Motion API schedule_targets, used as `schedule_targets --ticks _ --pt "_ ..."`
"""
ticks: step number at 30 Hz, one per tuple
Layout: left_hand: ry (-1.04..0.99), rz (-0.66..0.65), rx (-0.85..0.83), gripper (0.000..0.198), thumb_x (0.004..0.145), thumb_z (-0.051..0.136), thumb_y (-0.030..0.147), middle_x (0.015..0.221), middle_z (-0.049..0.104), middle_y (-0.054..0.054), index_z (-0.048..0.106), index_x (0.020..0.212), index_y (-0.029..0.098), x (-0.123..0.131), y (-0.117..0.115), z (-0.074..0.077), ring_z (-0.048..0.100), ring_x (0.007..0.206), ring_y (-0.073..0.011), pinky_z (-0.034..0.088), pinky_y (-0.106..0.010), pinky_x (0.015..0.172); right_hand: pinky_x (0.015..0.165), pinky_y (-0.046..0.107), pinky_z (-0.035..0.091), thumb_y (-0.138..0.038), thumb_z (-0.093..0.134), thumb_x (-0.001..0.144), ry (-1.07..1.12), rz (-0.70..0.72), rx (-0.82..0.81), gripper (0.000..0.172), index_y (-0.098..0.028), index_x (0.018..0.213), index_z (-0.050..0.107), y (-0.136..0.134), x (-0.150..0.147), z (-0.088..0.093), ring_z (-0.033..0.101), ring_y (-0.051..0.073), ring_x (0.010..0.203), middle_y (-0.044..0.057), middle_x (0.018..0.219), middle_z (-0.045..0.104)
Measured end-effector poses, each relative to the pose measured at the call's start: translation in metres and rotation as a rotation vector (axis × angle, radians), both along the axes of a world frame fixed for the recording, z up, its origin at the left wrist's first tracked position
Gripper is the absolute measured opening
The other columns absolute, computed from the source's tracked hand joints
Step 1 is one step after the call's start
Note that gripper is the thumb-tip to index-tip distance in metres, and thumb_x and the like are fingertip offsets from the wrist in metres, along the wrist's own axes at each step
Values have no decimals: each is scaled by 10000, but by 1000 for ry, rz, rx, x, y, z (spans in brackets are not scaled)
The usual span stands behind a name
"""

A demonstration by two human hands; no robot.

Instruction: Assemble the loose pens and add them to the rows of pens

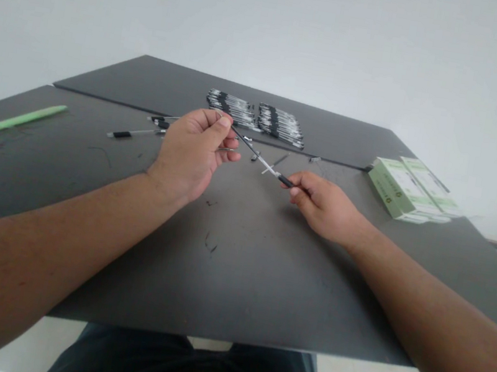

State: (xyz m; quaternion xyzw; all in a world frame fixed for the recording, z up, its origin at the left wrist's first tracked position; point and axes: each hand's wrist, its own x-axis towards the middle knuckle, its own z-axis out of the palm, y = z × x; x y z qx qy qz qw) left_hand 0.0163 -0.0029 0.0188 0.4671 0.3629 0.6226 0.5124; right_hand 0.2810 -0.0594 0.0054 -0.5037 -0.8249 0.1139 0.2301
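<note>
My right hand (pixel 321 202) is closed around the black-gripped end of a clear pen barrel (pixel 284 180), tilted up to the left above the table. A thin dark pen refill (pixel 248 144) runs in line with the barrel toward my left hand (pixel 194 152), whose thumb and forefinger pinch its far end. How far the refill sits inside the barrel I cannot tell. The other fingers of my left hand are loosely curled. Behind the hands lie small clear and dark pen parts (pixel 315 159). Left of my left hand are several loose pens with black grips (pixel 121 134).
Two rows of clear pens with black grips (pixel 230 106) (pixel 281 124) lie farther back on the dark table (pixel 242 285). Green-and-white boxes (pixel 398 191) stand at the right. A long light-green object (pixel 16 121) lies at the left. Thin dark scraps (pixel 210 244) are scattered in front.
</note>
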Motion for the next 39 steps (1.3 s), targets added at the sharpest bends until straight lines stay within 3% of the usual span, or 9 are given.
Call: schedule_targets --ticks 31,39 --pt "-4 -16 -20 177 1037 793 291 805 669 -11 676 921 227 -1 2 -2 667 724 -139 622 -239 638 800 349 487 -309 518 1075 -21 10 -28 221 -223 1134 713 1 1 -1 694 247 859 74 984 786" --pt "8 -8 -13 234 1014 834 320 798 670 2 655 895 229 -1 2 -2 681 712 -145 639 -285 667 795 350 495 -307 519 1074 -19 15 -17 218 -226 1122 715 1 1 -1 693 246 850 74 985 796"
